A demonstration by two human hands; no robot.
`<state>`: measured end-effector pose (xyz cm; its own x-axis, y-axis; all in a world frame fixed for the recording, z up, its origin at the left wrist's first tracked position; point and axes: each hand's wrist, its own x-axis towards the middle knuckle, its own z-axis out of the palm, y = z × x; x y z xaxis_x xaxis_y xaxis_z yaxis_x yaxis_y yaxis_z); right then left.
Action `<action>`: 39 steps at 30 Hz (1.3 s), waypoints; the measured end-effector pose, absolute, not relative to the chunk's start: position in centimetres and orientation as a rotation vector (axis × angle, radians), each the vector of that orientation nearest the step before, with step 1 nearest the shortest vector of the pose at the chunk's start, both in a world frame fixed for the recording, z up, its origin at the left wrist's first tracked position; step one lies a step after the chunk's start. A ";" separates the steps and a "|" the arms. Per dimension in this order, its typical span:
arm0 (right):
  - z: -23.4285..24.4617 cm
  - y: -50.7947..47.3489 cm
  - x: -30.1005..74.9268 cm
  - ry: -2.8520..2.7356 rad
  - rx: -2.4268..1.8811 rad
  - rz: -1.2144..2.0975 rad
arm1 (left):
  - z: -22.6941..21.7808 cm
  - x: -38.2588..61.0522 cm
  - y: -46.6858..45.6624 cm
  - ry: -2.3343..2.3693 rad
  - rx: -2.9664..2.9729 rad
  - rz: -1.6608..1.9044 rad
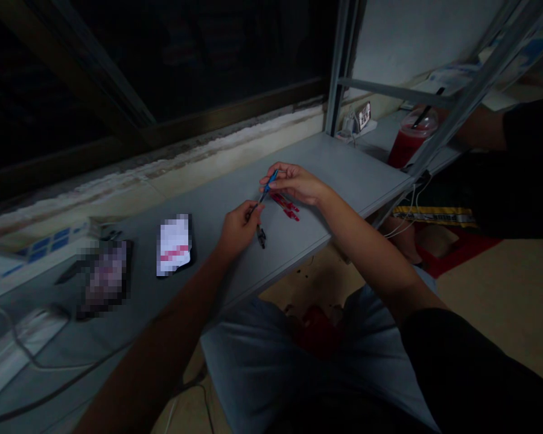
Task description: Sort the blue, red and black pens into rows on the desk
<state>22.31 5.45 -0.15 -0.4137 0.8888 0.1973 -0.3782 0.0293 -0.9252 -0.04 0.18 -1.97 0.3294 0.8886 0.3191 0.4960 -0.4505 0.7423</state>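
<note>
A slim blue pen (267,187) is held at a slant above the desk, between both hands. My right hand (299,183) pinches its blue upper end with thumb and fingers. Around the dark lower end, the fingers of my left hand (241,228) are closed. On the desk (278,250) just below my right hand lie red pens (291,211), partly covered by it. Black pen ends (262,239) show beside my left hand; the rest of them is hidden.
Left of my hands lie a lit phone (174,246) and a second, blurred phone (104,280). Cables and a white power strip (25,346) run along the left. At the right, a metal post (468,87) stands before a red drink cup (409,137) and another person's arm (482,128).
</note>
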 end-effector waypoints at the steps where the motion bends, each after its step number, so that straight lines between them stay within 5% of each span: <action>1: -0.2 5.5 22.3 -1.307 -0.603 1.575 | -1.9 -0.1 0.2 1.212 2.083 0.979; 9: -1.0 5.9 22.0 -1.589 -0.957 1.157 | -2.0 -0.3 0.2 1.260 2.189 0.999; 39: -1.0 6.4 23.2 -1.652 -0.998 1.187 | -1.9 -0.3 0.2 1.298 2.169 1.025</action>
<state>23.21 6.42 -1.04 -0.3221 0.9292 0.1811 0.1246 0.2313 -0.9649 -0.27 0.21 -1.93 0.2956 0.8760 0.3811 0.5735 -0.4817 0.6626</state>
